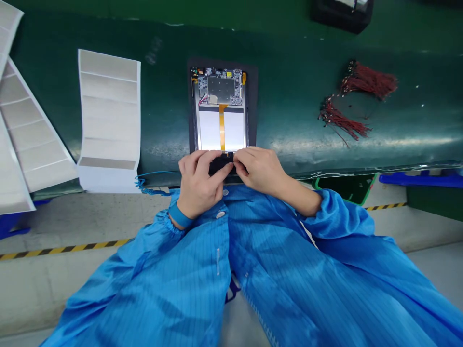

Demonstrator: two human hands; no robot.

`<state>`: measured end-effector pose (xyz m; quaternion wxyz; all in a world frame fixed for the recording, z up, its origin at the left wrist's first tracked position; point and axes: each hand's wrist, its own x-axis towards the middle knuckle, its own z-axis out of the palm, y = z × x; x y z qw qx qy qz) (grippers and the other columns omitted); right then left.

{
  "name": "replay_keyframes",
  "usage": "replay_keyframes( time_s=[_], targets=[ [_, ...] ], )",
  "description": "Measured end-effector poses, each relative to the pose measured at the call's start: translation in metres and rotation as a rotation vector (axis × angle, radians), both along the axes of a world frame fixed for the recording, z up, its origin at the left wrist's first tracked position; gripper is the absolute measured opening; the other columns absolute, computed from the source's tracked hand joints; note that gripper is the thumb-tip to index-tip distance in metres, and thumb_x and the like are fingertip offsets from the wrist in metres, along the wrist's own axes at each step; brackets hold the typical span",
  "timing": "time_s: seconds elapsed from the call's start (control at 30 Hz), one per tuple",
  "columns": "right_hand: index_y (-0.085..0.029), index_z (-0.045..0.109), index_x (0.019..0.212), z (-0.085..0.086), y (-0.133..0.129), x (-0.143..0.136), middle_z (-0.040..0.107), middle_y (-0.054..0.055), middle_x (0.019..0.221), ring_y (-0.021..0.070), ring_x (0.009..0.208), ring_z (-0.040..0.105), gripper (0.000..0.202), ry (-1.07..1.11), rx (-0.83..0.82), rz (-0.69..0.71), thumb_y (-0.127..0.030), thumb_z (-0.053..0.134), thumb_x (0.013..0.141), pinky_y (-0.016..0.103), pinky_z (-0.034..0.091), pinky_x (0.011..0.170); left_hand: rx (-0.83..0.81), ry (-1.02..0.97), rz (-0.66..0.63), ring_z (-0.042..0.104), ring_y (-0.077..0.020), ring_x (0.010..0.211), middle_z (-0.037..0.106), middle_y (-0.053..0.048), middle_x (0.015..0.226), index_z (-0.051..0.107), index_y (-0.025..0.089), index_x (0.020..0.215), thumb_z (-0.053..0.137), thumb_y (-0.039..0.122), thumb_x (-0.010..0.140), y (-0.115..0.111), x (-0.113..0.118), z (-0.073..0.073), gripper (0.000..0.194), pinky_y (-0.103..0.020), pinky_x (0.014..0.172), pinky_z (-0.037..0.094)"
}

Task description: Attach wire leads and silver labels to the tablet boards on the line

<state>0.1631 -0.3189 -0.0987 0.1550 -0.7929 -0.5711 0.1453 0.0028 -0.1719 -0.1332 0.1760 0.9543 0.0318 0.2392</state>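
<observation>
An opened tablet [234, 130] lies on a dark foam pad [252, 103] near the table's front edge. Its circuit board [221, 89] is at the far end, and an orange ribbon cable [222, 127] runs down its middle toward me. My left hand [200, 178] rests on the near end of the tablet, fingers curved and spread over its black edge. Beside it, my right hand [258, 166] has thumb and fingertips pinched together at the same end. Whatever lies between those fingertips is hidden or too small to name.
Sheets of grey adhesive strips [110, 111] lie on the green table [289, 96] at the left. Two bundles of red wires [371, 81] sit at the right. A black box [342, 14] stands at the back. A blue coiled cord [152, 191] hangs by my left wrist.
</observation>
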Motion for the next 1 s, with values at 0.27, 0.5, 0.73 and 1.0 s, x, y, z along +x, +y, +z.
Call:
replay_keyframes(
  time_s=[0.27, 0.5, 0.73, 1.0],
  targets=[
    [-0.016, 0.065, 0.111, 0.011, 0.001, 0.002, 0.075, 0.011, 0.105, 0.0232, 0.091, 0.060, 0.022, 0.015, -0.088, -0.009, -0.019, 0.045, 0.104, 0.035, 0.026, 0.067, 0.025, -0.030, 0.015, 0.054, -0.0311, 0.125, 0.068, -0.012, 0.134, 0.078, 0.026, 0.116, 0.061, 0.012, 0.094, -0.005, 0.009, 0.000, 0.031, -0.051, 0.098, 0.043],
    [-0.018, 0.063, 0.106, 0.003, -0.003, 0.006, 0.073, 0.010, 0.102, 0.0234, 0.090, 0.059, 0.018, 0.085, -0.006, 0.004, -0.020, 0.046, 0.102, 0.035, 0.031, 0.071, 0.154, -0.044, 0.058, 0.054, -0.0316, 0.135, 0.065, -0.009, 0.144, 0.075, 0.022, 0.100, 0.058, 0.014, 0.099, -0.013, 0.018, 0.006, 0.019, -0.050, 0.104, 0.041],
    [-0.018, 0.063, 0.104, -0.003, -0.002, 0.007, 0.071, 0.010, 0.102, 0.0235, 0.092, 0.058, 0.019, 0.142, 0.030, 0.003, -0.021, 0.044, 0.103, 0.035, 0.032, 0.073, 0.152, -0.098, 0.013, 0.049, -0.0306, 0.137, 0.056, -0.006, 0.157, 0.072, 0.031, 0.124, 0.064, 0.011, 0.092, -0.001, -0.003, 0.002, 0.039, -0.050, 0.108, 0.044],
    [-0.019, 0.063, 0.105, -0.001, -0.002, 0.008, 0.072, 0.008, 0.103, 0.0232, 0.092, 0.061, 0.019, 0.135, 0.028, 0.000, -0.022, 0.044, 0.104, 0.036, 0.031, 0.071, 0.114, -0.087, -0.022, 0.046, -0.0302, 0.140, 0.059, -0.004, 0.155, 0.073, 0.034, 0.124, 0.061, 0.009, 0.093, 0.003, 0.004, -0.001, 0.041, -0.050, 0.110, 0.042]
  ],
)
